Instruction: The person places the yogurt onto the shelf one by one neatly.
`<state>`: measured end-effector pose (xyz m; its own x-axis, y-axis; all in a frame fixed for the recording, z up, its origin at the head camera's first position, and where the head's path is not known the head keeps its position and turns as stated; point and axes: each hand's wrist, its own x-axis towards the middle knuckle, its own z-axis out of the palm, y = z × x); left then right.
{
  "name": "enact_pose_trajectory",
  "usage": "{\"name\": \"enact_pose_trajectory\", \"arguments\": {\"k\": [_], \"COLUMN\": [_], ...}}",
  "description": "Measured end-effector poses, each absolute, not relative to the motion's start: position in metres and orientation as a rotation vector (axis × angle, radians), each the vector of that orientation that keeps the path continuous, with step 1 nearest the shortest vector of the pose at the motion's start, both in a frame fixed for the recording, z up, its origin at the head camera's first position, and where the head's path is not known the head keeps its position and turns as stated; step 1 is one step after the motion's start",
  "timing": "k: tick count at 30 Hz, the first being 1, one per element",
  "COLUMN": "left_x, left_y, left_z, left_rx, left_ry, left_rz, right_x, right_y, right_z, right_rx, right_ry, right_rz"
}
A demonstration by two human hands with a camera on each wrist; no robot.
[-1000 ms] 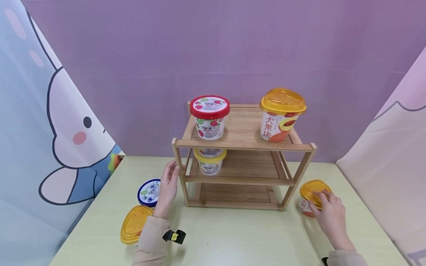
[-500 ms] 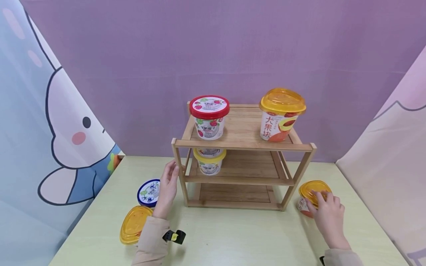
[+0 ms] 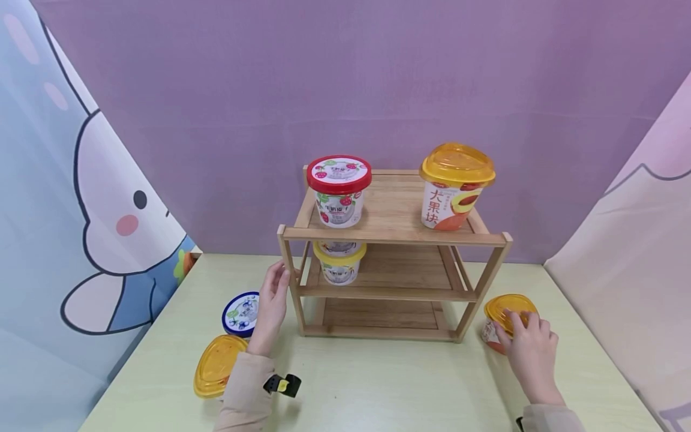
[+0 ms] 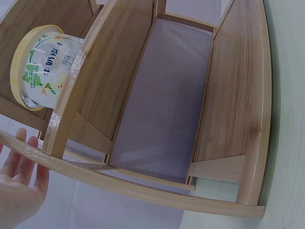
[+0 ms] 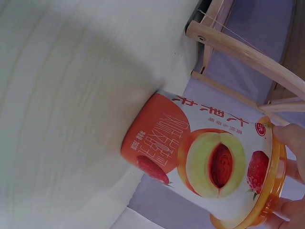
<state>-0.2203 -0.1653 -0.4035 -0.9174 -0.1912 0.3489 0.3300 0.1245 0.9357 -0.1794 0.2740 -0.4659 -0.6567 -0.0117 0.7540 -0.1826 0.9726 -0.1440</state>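
Note:
My right hand [image 3: 534,357] grips the yogurt cup [image 5: 205,155] by its amber lid, thumb on one side and fingers on the other. The cup, printed with a halved peach, is on the table right of the wooden rack [image 3: 396,240]. My left hand [image 3: 273,306] holds the rack's left front post; in the left wrist view its fingertips [image 4: 32,141] show past the wood. On the rack's top stand a red-lidded cup [image 3: 340,192] and another amber-lidded yogurt cup [image 3: 456,186]. A yellow-rimmed cup [image 3: 340,264] sits on the middle shelf, with part of another cup above it.
Beside my left forearm are a blue-lidded cup [image 3: 240,313] and an amber-lidded cup [image 3: 218,366], partly hidden by the hand and sleeve. Purple cloth [image 3: 243,120] hangs behind the rack. Printed cloth [image 3: 124,240] borders the pale table [image 3: 388,384] on the left.
My right hand has shifted very slightly left on the yogurt cup's lid, and the cup with it. The left hand and the rack stay put.

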Motion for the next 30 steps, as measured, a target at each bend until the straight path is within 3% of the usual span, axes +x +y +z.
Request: {"name": "enact_pose_trajectory", "arguments": {"k": [13, 30], "left_x": [-0.219, -0.220], "left_y": [-0.165, -0.166], "left_z": [-0.404, -0.404], "left_rx": [-0.127, -0.121], "left_ry": [-2.032, -2.027], "left_rz": [-1.857, -1.863], "right_x": [-0.173, -0.162], "right_y": [0.275, 0.300], "right_z": [-0.455, -0.473], "right_rx": [0.166, -0.142], "right_ry": [-2.183, -2.345], "right_rz": [0.429, 1.123]}}
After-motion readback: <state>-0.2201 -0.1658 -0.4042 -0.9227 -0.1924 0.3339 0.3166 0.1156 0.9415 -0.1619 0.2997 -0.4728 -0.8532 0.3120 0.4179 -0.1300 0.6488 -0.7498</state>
